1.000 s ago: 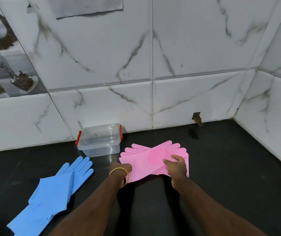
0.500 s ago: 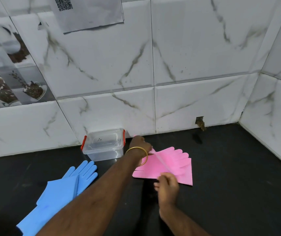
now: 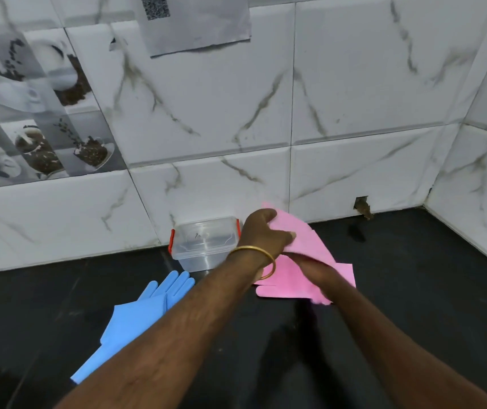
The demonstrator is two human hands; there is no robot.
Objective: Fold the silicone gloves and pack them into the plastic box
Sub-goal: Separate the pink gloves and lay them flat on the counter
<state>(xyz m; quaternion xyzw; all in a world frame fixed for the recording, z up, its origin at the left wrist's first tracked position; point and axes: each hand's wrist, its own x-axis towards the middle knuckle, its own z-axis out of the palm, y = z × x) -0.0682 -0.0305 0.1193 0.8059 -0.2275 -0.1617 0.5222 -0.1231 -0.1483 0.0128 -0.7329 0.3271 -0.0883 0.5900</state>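
**Pink gloves mid-fold, box still lidded**

Far left on the black counter (image 3: 413, 290): blue gloves (image 3: 135, 320) lying flat, stacked, fingers pointing up toward the wall, cuffs toward the near edge. Nobody touching them.

Next right, the clear plastic box (image 3: 203, 246) sits against the base of the marble-tiled wall (image 3: 354, 98), lid on, red clips at both ends. Its right side is partly hidden by the left hand.

Left hand (image 3: 261, 234), gold bangle (image 3: 254, 255) on the wrist, reaches across in front of the box. Fingers curled and clamped on a raised flap of the pink gloves (image 3: 289, 278), thumb on the far side, lifting that part off the counter.

Right hand (image 3: 314, 268) is below it, lying on the lower part of the pink gloves, pressing them down on the counter. Whether its fingers are flat or gripping, cannot tell; the left hand and the pink flap cover them.

Pink gloves lie just right of the box, near it, not in it. Glove fingers stick out at the lower left edge.
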